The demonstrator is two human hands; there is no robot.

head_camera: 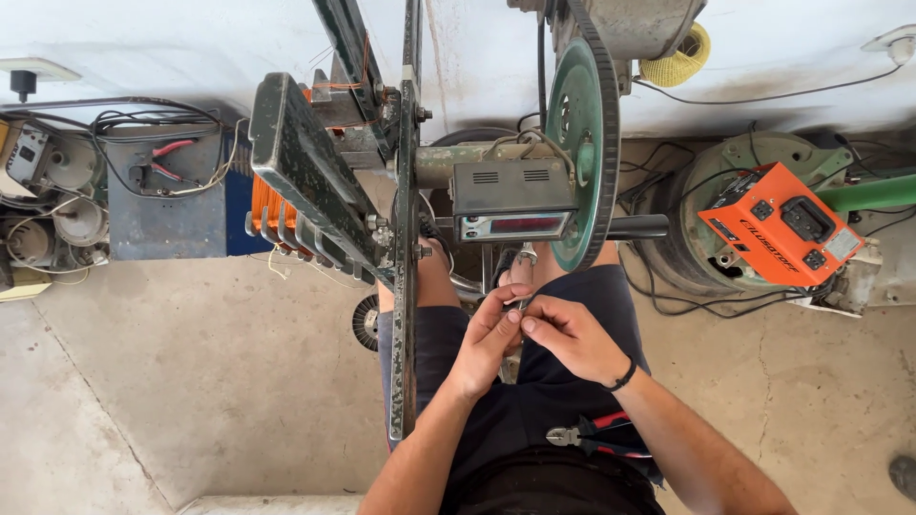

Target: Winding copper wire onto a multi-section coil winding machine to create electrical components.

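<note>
Between my two hands, my left hand [489, 336] and right hand [571, 336] pinch together on a thin wire [518, 307], too fine to judge its direction; pliers [596, 437] rest on my lap below.

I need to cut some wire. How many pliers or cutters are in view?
2. One pair of pliers lies on the person's lap, below the hands. Another red-handled pair sits on the grey box at far left among cables. More may be hidden in that clutter.

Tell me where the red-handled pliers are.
The red-handled pliers lie on the person's lap, low in the head view, just below the right hand.
</note>
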